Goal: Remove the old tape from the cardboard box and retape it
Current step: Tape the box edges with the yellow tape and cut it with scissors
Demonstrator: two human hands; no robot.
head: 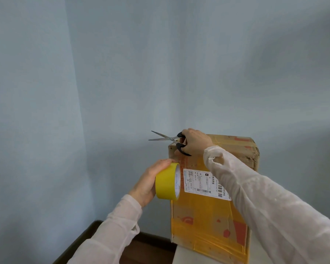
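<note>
Here we stand at the cut. The cardboard box (208,216) is upright on its end at the edge of the bench (141,250), its front face toward us, with broad yellow tape already over that face around the shipping label (204,182). Our left hand (151,180) is wrapped round the yellow tape roll (167,181), holding it against the box's left edge just below the top corner. Our right hand (195,141) grips the scissors (169,139) by their black loops at that top corner, with the blades parted and pointing left, clear of the roll.

Judging by this, the strip now has to be severed from the roll. We cannot make out the free stretch of tape between roll and box, so we should pull the roll slightly off the edge to draw the tape taut. Then we bring the open blades down into that gap and cut close to the cardboard in one snip. The roll must stay steady, or the tape will crease. After cutting, we press the loose end flat round the corner.
</note>
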